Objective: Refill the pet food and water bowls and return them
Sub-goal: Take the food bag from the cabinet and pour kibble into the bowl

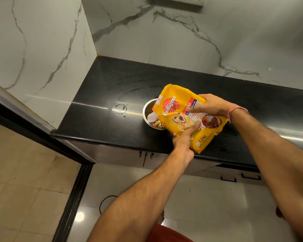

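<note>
1. Tipping of yellow pet food bag (185,119) noted over steel bowl (147,112) on black counter (98,95); torn mouth down and to the left, directly above the bowl's near rim.
2. Left hand (184,142) clasped on the bag's lower near edge, thumb laid across the front.
3. Right hand (212,105) closed over the bag's upper right side, fingers spread on the print.
4. Bag's long axis running from bottom right up to mouth at left; bowl left of both hands, left hand nearer.
5. Kibble (157,124) visible at the mouth and in the bowl.
6. Judged: food fill under way; water bowl not in view.
</note>
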